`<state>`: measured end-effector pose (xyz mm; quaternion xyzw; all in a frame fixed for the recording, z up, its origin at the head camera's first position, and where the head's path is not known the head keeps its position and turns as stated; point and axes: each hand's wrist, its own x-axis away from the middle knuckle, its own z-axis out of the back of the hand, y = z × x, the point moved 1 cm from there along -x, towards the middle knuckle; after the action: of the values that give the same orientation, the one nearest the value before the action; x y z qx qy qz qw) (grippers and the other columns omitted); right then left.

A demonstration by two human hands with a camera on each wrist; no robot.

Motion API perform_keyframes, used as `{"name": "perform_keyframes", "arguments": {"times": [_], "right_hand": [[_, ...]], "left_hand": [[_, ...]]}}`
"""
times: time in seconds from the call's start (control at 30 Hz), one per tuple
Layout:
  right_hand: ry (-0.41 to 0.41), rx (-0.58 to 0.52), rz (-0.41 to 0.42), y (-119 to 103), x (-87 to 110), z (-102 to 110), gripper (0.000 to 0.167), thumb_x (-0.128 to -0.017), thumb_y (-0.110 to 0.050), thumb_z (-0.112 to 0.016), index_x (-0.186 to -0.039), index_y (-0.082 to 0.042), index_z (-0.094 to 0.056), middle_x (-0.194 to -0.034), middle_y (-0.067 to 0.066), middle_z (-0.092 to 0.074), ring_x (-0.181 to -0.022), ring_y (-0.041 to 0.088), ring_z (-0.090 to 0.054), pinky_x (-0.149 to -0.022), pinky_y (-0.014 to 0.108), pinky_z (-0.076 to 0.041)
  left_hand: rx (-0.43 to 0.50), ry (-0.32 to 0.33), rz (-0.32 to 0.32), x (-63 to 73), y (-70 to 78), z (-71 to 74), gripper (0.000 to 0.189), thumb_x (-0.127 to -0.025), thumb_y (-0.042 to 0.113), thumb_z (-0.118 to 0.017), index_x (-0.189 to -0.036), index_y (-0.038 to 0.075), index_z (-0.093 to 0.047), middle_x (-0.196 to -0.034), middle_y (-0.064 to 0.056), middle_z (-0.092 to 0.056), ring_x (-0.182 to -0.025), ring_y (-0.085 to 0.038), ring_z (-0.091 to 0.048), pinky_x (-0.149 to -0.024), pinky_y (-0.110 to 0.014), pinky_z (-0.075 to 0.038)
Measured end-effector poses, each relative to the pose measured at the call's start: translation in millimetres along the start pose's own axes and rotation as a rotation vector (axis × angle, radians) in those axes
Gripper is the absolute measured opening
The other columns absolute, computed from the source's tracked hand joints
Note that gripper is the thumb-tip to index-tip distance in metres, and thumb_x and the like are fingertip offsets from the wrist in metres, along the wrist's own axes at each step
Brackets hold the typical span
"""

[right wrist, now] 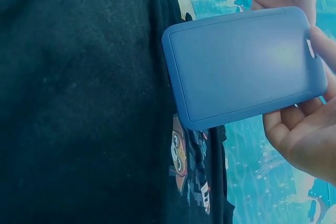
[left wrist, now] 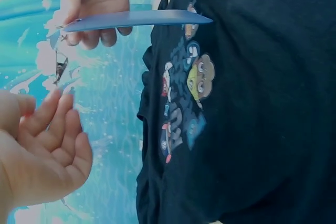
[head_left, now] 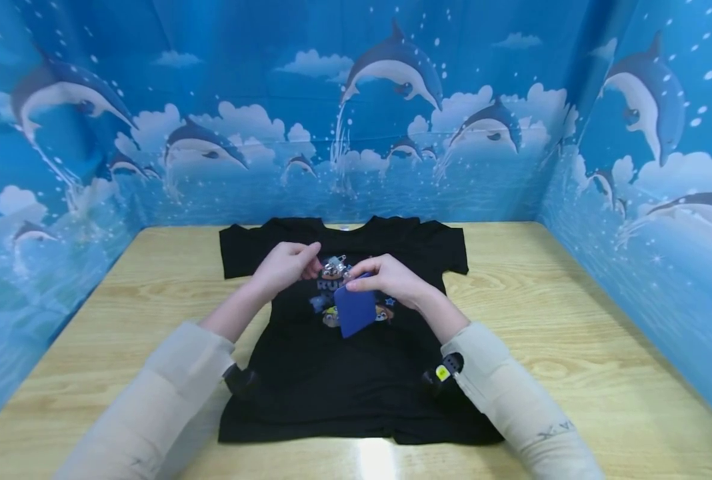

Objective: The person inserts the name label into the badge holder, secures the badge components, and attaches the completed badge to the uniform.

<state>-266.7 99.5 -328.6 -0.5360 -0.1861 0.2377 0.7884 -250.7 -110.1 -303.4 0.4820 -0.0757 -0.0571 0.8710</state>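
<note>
In the head view my right hand (head_left: 386, 277) holds a blue card holder (head_left: 356, 310) by its upper end, thumb on the near face. The right wrist view shows the holder's flat back (right wrist: 241, 69) and the slot at its end, next to my thumb. A small silvery metal clip (head_left: 335, 265) hangs from that slot end; in the left wrist view the clip (left wrist: 60, 66) dangles between the hands. My left hand (head_left: 290, 267) is beside the clip with its fingers loosely bent, fingertips (left wrist: 65, 98) just below the clip's end and thumb apart from them.
A black T-shirt (head_left: 332, 387) with a cartoon print lies flat on the wooden table (head_left: 548, 320) under both hands, neck at the far side. Dolphin-patterned curtains (head_left: 272, 133) close off the back and sides.
</note>
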Motion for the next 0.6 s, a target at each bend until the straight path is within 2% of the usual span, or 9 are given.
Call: {"name": "perform_keyframes", "arguments": {"times": [0.13,0.23,0.3,0.43,0.53,0.6], "right_hand": [[0.019,-0.017,-0.008,1,-0.9,1,0.023,-0.085,-0.016,-0.067,-0.102,-0.001,-0.068,-0.103,0.007,-0.063,-0.097,0.023,-0.054,-0.083,0.037,-0.043],[0.031,-0.031,-0.013,2,-1.4,1,0.025,-0.086,-0.018,-0.067,-0.104,-0.001,-0.067,-0.105,0.008,-0.063,-0.097,0.023,-0.054,-0.084,0.038,-0.043],[0.044,-0.042,-0.020,2,-1.5,1,0.025,-0.086,-0.018,-0.066,-0.105,-0.002,-0.067,-0.107,0.008,-0.063,-0.099,0.023,-0.054,-0.085,0.038,-0.043],[0.081,-0.051,-0.031,2,-1.4,0,0.026,-0.086,-0.019,-0.066,-0.105,-0.002,-0.068,-0.109,0.007,-0.062,-0.101,0.023,-0.053,-0.087,0.039,-0.042],[0.104,-0.057,-0.025,1,-1.5,-1,0.025,-0.085,-0.019,-0.067,-0.103,-0.002,-0.069,-0.108,0.007,-0.063,-0.101,0.023,-0.053,-0.086,0.038,-0.041],[0.115,-0.065,-0.015,1,-1.6,-1,0.024,-0.085,-0.018,-0.068,-0.101,-0.001,-0.069,-0.107,0.007,-0.063,-0.100,0.023,-0.053,-0.085,0.037,-0.042]], "left_hand": [[0.011,-0.118,-0.022,1.3,-6.3,-3.3,0.055,-0.099,0.042,-0.035,-0.098,-0.001,-0.069,-0.088,-0.010,-0.066,-0.094,-0.034,-0.058,-0.086,-0.046,-0.044],[0.038,-0.163,-0.051,2.4,-7.4,-7.8,0.056,-0.099,0.045,-0.035,-0.108,0.000,-0.068,-0.094,-0.010,-0.067,-0.098,-0.034,-0.058,-0.088,-0.046,-0.043],[0.053,-0.168,-0.076,2.7,-7.1,-11.2,0.052,-0.098,0.043,-0.039,-0.110,0.002,-0.067,-0.097,-0.010,-0.067,-0.100,-0.033,-0.058,-0.088,-0.045,-0.044],[0.081,-0.139,-0.117,2.4,-5.1,-17.4,0.040,-0.095,0.036,-0.051,-0.106,0.002,-0.068,-0.094,-0.009,-0.065,-0.098,-0.035,-0.056,-0.085,-0.046,-0.044],[0.106,-0.112,-0.128,2.1,-2.4,-20.9,0.035,-0.091,0.033,-0.058,-0.105,0.002,-0.068,-0.092,-0.009,-0.063,-0.093,-0.034,-0.054,-0.082,-0.048,-0.043],[0.121,-0.104,-0.135,2.4,-0.5,-22.8,0.035,-0.090,0.030,-0.061,-0.108,0.001,-0.067,-0.096,-0.009,-0.062,-0.092,-0.030,-0.054,-0.082,-0.049,-0.043]]}}
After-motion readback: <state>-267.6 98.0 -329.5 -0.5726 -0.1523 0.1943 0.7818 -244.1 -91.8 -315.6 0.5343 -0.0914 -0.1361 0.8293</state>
